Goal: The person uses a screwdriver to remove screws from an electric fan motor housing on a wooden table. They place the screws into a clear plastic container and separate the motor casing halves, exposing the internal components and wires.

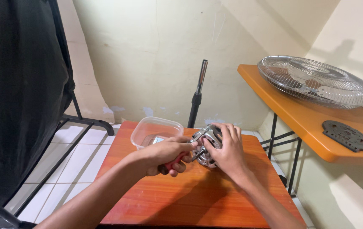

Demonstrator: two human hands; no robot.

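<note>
A silver fan motor [207,136] rests on a small reddish-orange wooden table [198,199]. My right hand [228,150] wraps over the motor's right side and holds it steady. My left hand [166,156] grips a red-handled tool [175,161], probably pliers. The tool's metal tip [197,155] touches the motor's front, between the two hands. Part of the motor is hidden under my right fingers.
A clear plastic container [156,131] sits on the table's far left. A black and chrome pole [197,95] stands behind. An orange shelf [308,127] at the right carries a metal fan grille [315,80] and a dark round plate [347,135]. Black fabric on a frame [20,93] hangs left.
</note>
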